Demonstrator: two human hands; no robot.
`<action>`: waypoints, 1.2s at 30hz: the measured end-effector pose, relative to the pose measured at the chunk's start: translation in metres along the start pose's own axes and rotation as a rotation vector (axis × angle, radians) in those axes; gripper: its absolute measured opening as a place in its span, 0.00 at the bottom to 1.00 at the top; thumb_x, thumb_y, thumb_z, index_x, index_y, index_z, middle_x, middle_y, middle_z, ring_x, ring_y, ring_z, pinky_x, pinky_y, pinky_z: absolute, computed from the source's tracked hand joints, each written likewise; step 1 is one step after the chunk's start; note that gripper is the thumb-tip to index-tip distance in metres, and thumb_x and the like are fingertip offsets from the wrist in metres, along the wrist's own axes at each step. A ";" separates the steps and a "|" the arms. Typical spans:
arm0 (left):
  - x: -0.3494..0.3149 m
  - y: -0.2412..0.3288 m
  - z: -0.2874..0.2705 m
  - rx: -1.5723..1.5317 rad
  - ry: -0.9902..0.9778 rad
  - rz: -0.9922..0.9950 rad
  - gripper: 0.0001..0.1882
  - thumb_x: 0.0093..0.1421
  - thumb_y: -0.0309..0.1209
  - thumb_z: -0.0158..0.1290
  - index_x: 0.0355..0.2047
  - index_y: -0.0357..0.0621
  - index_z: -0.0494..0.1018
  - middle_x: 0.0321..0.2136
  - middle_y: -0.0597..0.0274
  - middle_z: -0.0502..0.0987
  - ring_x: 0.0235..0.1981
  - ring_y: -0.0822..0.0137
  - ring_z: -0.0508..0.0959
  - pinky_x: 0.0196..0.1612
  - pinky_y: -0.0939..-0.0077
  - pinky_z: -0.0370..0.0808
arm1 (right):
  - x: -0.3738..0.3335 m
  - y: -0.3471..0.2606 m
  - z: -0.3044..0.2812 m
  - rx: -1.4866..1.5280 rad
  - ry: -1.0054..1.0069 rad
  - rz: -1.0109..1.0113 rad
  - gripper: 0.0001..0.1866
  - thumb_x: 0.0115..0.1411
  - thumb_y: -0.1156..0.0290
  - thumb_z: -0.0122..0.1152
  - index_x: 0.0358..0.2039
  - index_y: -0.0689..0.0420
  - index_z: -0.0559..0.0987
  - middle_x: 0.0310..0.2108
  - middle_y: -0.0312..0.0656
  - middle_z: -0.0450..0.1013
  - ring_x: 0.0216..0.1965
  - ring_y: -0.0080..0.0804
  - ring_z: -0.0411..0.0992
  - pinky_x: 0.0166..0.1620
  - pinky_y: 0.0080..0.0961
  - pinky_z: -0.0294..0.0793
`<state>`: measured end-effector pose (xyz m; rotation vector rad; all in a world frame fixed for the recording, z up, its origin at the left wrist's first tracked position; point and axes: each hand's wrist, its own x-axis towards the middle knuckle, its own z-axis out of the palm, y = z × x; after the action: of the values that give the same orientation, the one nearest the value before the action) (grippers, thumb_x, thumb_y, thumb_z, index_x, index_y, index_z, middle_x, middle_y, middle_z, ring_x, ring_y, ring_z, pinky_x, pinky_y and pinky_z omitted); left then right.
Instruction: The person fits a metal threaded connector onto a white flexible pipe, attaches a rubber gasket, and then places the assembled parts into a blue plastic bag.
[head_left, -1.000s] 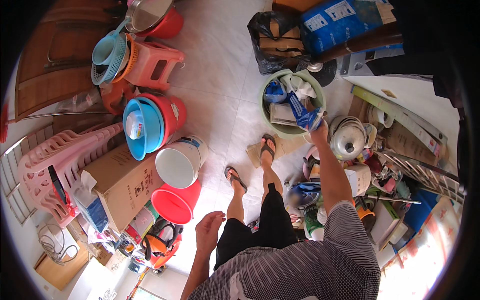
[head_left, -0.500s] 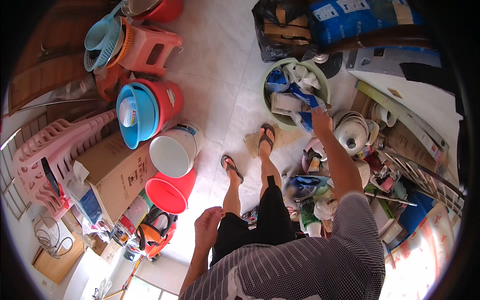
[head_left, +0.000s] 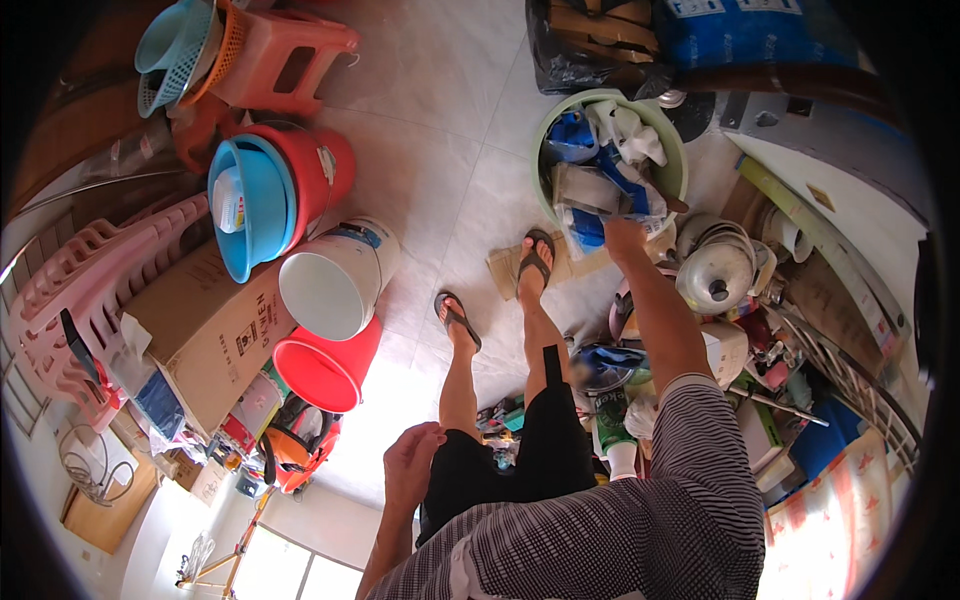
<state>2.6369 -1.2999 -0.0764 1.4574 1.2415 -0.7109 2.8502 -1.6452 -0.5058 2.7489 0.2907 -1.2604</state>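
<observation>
My right hand (head_left: 626, 238) reaches to the near rim of a pale green tub (head_left: 684, 158), its fingers closed on a clear plastic bag with blue parts (head_left: 588, 226). The bag hangs partly over the rim. Inside the tub lie a crumpled white bag (head_left: 632, 135), blue packaging (head_left: 570, 137) and a clear, pale box-shaped pack (head_left: 584, 188). My left hand (head_left: 410, 464) is held before my left thigh, fingers curled together, with nothing visible in them.
Flattened cardboard (head_left: 508, 273) lies under my right foot. To the right are a lidded metal pot (head_left: 712, 275) and piled household goods. On the left stand a white bucket (head_left: 325, 290), red bucket (head_left: 318, 368), blue basins (head_left: 243, 245) and a carton (head_left: 225, 335). A black bag (head_left: 560, 70) sits beyond the tub.
My right hand has drawn slightly left and inward, with the plastic bag bunched lower over the tub's near rim. My left hand stays by my thigh. The view has shifted a little.
</observation>
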 end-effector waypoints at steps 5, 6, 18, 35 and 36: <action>0.014 -0.010 0.008 -0.032 0.029 -0.082 0.14 0.68 0.25 0.51 0.50 0.27 0.76 0.41 0.53 0.82 0.44 0.66 0.81 0.51 0.75 0.76 | 0.008 -0.013 0.043 -0.039 0.026 -0.052 0.07 0.54 0.66 0.69 0.32 0.53 0.87 0.35 0.47 0.83 0.39 0.47 0.83 0.40 0.47 0.83; 0.015 -0.015 0.008 -0.040 0.036 -0.076 0.14 0.68 0.25 0.51 0.49 0.28 0.76 0.41 0.54 0.82 0.44 0.66 0.81 0.51 0.75 0.76 | 0.008 -0.018 0.045 -0.097 0.101 -0.007 0.06 0.56 0.68 0.67 0.32 0.53 0.88 0.35 0.47 0.83 0.39 0.47 0.83 0.39 0.47 0.83; 0.003 -0.018 0.007 -0.065 0.064 -0.026 0.12 0.68 0.24 0.52 0.48 0.31 0.78 0.40 0.57 0.83 0.42 0.69 0.82 0.47 0.77 0.77 | -0.005 -0.002 0.009 0.112 -0.112 -0.042 0.28 0.58 0.72 0.60 0.60 0.62 0.70 0.41 0.56 0.81 0.44 0.56 0.80 0.46 0.52 0.79; -0.095 -0.062 -0.077 -0.375 0.064 0.355 0.12 0.68 0.26 0.50 0.47 0.33 0.78 0.41 0.59 0.82 0.42 0.70 0.81 0.47 0.75 0.77 | -0.279 -0.055 -0.049 0.442 0.136 -0.412 0.13 0.56 0.61 0.61 0.32 0.58 0.82 0.26 0.49 0.77 0.32 0.54 0.77 0.40 0.46 0.77; -0.103 -0.074 -0.087 -0.429 0.062 0.341 0.12 0.67 0.26 0.51 0.46 0.33 0.78 0.39 0.59 0.82 0.42 0.70 0.81 0.48 0.76 0.76 | -0.284 -0.037 -0.032 0.072 0.111 -0.540 0.12 0.54 0.61 0.63 0.29 0.57 0.82 0.24 0.47 0.76 0.30 0.51 0.77 0.38 0.45 0.77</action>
<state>2.5219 -1.2567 0.0164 1.2890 1.0731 -0.1565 2.6840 -1.6406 -0.2702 2.9112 1.0759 -1.2275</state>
